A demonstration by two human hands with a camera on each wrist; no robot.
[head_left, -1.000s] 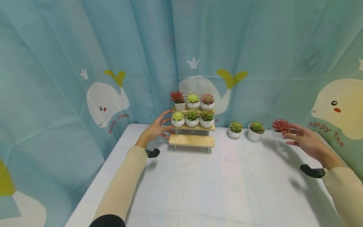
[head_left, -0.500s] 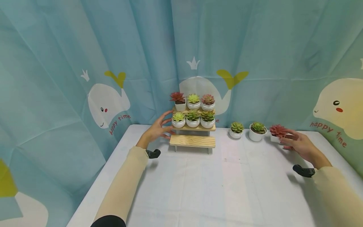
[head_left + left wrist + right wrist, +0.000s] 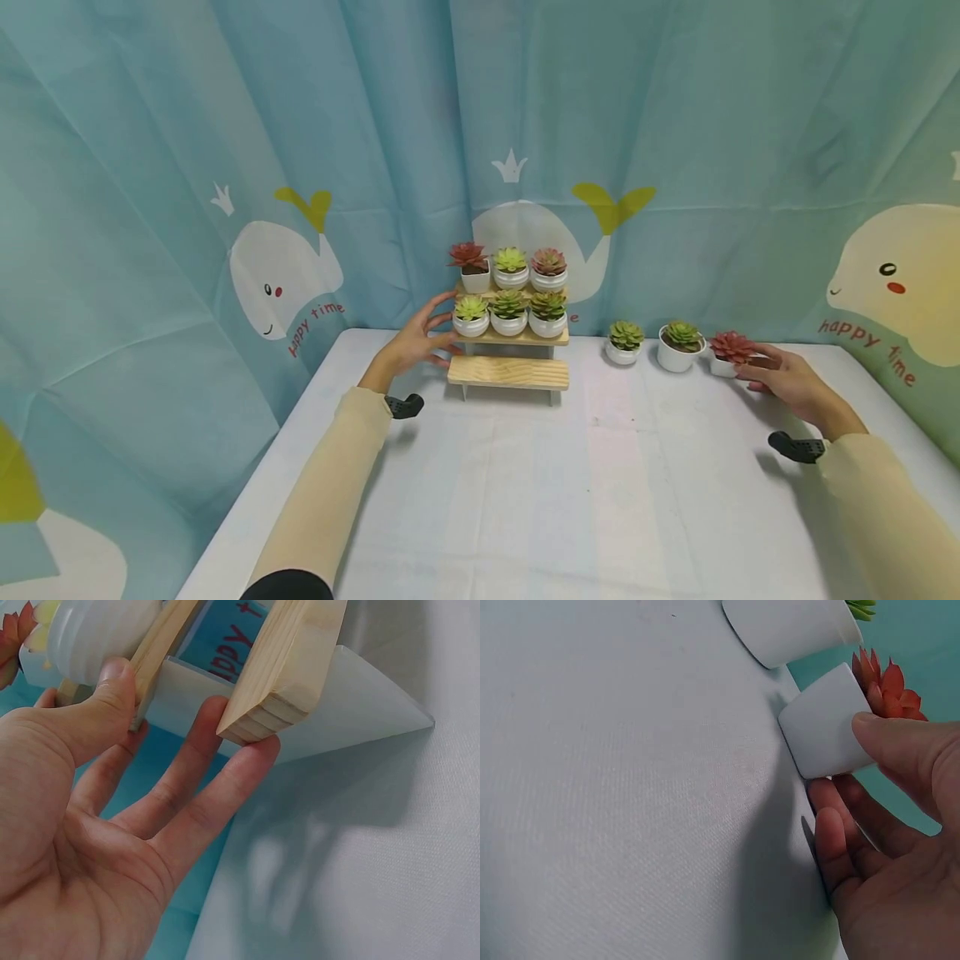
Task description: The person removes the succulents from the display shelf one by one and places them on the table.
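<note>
A stepped stand with three wooden boards [image 3: 507,372] holds several small potted succulents on its upper two tiers. At its left side, my left hand [image 3: 416,340] has its fingers spread. In the left wrist view two fingertips touch the end of the lowest board [image 3: 289,682], while the thumb lies at the middle board's end beside a white pot [image 3: 101,637]. On the right, my right hand [image 3: 798,383] pinches a red succulent in a white square pot [image 3: 723,367]. The right wrist view has the thumb on the pot's side [image 3: 825,724] and fingers at its far side; the base meets the tablecloth.
Two green succulents in white round pots [image 3: 623,355] [image 3: 677,360] stand left of the red one, along the table's back edge. A blue curtain with whale prints [image 3: 375,208] hangs directly behind. White cloth covers the table [image 3: 540,492].
My right hand has brought the red succulent leftward and down onto the table, close to the nearer green succulent. The left hand stays at the stand.
</note>
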